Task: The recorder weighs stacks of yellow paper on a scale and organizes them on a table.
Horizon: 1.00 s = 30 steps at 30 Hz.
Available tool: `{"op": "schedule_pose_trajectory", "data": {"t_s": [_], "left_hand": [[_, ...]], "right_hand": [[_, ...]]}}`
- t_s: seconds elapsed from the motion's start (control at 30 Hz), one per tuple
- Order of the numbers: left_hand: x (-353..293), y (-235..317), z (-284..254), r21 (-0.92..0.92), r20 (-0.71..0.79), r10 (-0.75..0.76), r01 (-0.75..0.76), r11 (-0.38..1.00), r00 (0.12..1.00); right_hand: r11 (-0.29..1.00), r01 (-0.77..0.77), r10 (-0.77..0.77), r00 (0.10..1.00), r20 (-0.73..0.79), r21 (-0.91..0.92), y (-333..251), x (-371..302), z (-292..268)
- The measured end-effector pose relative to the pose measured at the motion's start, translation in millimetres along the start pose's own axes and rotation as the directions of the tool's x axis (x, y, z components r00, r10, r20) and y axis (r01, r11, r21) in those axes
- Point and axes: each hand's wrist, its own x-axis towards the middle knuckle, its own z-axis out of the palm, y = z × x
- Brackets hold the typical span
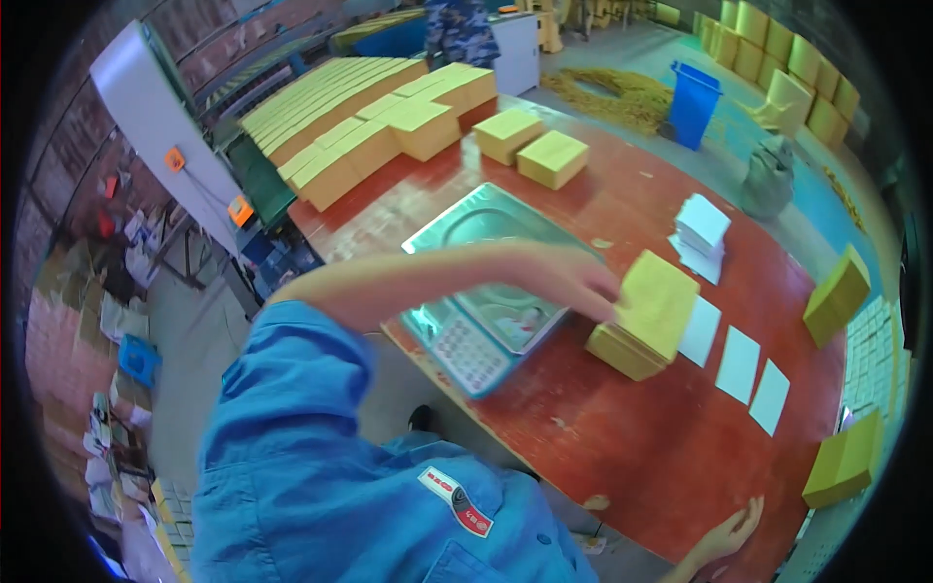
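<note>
The tabletop [544, 437] I saw was red, scuffed whitish toward the upper left. Right of centre, the stack [658, 303] was mustard yellow, the cards [739, 364] beside it white. Upper right, the bin [694, 107] was blue; lower left, the sleeve [287, 389], plain blue; top centre, the clothing [461, 31], mottled camouflage.

Blue bin [695, 109]: beside a tan heap [637, 109]
Sack [769, 181]: bulging, on the floor
White cabinet [517, 58]: beside a camouflage-clad person [461, 31]

Red table [622, 457], scale [468, 352], 3 separate white sheets [739, 365], yellow stacks [661, 306], probably paper
</note>
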Motion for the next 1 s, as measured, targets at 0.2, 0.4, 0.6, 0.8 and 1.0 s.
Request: {"op": "schedule_pose_trajectory", "data": {"t_s": [0.2,0.4,0.6,0.8,1.0], "left_hand": [[-241.6,-245.4,-110.6,-0.239,-0.429,-0.606,0.562,0.792,0.67],[-306.2,-408.5,-190.3,-0.109,-0.728,-0.451,0.563,0.819,0.516],[-242.7,-476.4,-269.8,0.162,-0.798,-0.161,0.464,0.871,0.581],[-142.2,-537.6,-352.9,0.47,-0.822,0.085,0.585,0.661,0.563],[-96.7,-563.7,-356.4,0.528,-0.711,-0.053,0.582,0.619,0.701]], "right_hand": [[0.645,0.235,-0.403,0.913,0.062,0.727,-339.7,-43.1,68.5],[0.352,-0.16,-0.829,0.404,0.387,0.922,-578.9,-226.8,186.4],[0.523,-0.008,-0.728,0.516,0.452,0.852,-665.9,-328.3,302.7],[0.71,0.044,-0.585,0.593,0.554,0.703,-681.3,-335.3,316.5],[0.721,0.052,-0.579,0.593,0.559,0.691,-694.3,-333.9,315.3]]}}
